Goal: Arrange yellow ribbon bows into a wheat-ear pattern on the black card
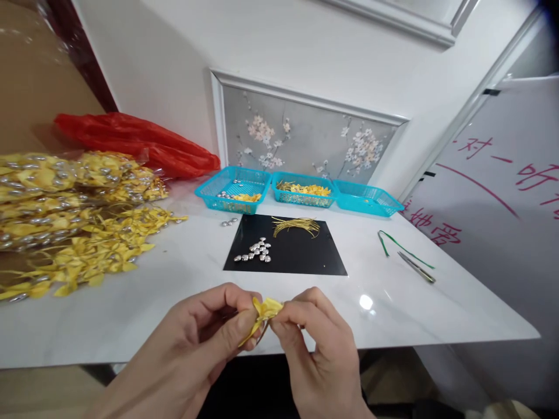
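Note:
A small yellow ribbon flower (268, 307) is pinched between both hands over the table's front edge. My left hand (213, 337) grips its left side with thumb and index finger, and a yellow strip hangs down beside the thumb. My right hand (317, 343) pinches its right end; the fingertips hide part of it. Beyond the hands, a black mat (292, 256) carries a cluster of silver beads (261, 249) and a bundle of gold cords (297, 226).
Three blue baskets (371, 199) line the wall, with beads and yellow pieces inside. Finished-looking yellow garlands (96, 250) pile up at left beside a red plastic bag (135, 142). At right lie tweezer-like metal snips (417, 267) and a green ribbon (404, 247).

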Action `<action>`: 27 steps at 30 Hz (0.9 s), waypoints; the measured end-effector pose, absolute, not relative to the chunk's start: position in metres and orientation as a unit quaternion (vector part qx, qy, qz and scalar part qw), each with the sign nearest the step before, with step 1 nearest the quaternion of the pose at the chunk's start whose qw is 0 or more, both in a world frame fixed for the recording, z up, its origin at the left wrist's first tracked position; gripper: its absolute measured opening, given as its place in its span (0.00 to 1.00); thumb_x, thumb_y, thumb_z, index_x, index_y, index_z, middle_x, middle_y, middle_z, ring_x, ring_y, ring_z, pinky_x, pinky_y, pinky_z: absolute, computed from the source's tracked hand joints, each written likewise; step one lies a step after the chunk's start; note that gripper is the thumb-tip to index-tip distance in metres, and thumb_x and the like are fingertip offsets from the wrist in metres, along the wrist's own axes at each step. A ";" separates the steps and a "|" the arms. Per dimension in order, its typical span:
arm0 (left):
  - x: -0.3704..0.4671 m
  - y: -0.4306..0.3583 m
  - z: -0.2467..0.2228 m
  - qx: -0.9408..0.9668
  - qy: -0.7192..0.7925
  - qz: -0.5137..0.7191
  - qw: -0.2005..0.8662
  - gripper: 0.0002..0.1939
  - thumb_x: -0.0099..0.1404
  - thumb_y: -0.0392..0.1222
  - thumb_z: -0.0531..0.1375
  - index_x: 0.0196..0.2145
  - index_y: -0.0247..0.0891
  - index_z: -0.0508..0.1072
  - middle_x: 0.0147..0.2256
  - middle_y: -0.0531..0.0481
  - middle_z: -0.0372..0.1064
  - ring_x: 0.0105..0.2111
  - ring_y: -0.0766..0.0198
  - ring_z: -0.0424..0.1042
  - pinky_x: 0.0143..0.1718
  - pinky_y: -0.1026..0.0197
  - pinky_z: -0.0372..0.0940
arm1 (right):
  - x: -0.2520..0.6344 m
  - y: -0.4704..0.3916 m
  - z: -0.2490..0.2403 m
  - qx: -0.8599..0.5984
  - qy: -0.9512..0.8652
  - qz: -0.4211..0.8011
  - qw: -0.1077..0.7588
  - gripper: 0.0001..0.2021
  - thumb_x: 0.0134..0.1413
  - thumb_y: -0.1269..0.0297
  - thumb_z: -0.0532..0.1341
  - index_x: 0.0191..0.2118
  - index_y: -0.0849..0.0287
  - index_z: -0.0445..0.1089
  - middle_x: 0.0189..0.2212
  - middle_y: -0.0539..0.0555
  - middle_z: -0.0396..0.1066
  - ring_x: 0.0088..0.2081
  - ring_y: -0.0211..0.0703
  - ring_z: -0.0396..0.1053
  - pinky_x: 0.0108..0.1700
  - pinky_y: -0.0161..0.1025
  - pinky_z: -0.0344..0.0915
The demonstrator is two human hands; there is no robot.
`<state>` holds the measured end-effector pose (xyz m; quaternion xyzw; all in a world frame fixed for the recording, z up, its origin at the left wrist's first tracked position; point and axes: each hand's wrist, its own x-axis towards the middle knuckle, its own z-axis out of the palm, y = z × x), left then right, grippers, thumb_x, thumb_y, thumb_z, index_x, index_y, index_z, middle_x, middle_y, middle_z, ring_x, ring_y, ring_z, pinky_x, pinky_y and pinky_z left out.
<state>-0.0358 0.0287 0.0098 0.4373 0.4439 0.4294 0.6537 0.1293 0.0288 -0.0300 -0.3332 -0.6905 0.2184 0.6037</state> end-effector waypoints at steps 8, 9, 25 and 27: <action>-0.034 0.026 0.011 0.442 0.444 0.426 0.653 0.08 0.59 0.49 0.69 0.28 0.45 0.76 0.27 0.57 0.66 0.29 0.68 0.63 0.30 0.72 0.63 | 0.124 0.030 -0.025 -0.317 -0.679 0.191 0.634 0.10 0.62 0.80 0.57 0.34 0.58 0.70 0.29 0.50 0.63 0.30 0.37 0.65 0.31 0.32 0.64; -0.033 0.025 0.010 0.449 0.444 0.427 0.647 0.07 0.60 0.49 0.68 0.28 0.46 0.76 0.27 0.57 0.66 0.29 0.68 0.63 0.31 0.72 0.63 | 0.124 0.030 -0.024 -0.317 -0.680 0.188 0.633 0.10 0.62 0.80 0.57 0.34 0.58 0.70 0.29 0.49 0.63 0.29 0.37 0.64 0.31 0.32 0.64; -0.034 0.019 0.005 0.608 0.523 0.473 0.365 0.02 0.60 0.47 0.66 0.33 0.53 0.77 0.42 0.57 0.74 0.44 0.59 0.73 0.39 0.71 0.70 | 0.152 0.038 0.010 -0.365 -0.614 0.491 0.499 0.08 0.61 0.63 0.61 0.32 0.61 0.71 0.25 0.49 0.68 0.27 0.36 0.64 0.29 0.31 0.61; -0.034 0.017 0.003 0.593 0.535 0.476 0.368 0.05 0.58 0.49 0.67 0.35 0.54 0.77 0.43 0.57 0.74 0.44 0.59 0.74 0.37 0.71 0.71 | 0.152 0.038 0.011 -0.363 -0.598 0.515 0.495 0.09 0.60 0.62 0.62 0.31 0.62 0.71 0.25 0.49 0.68 0.26 0.36 0.63 0.28 0.31 0.60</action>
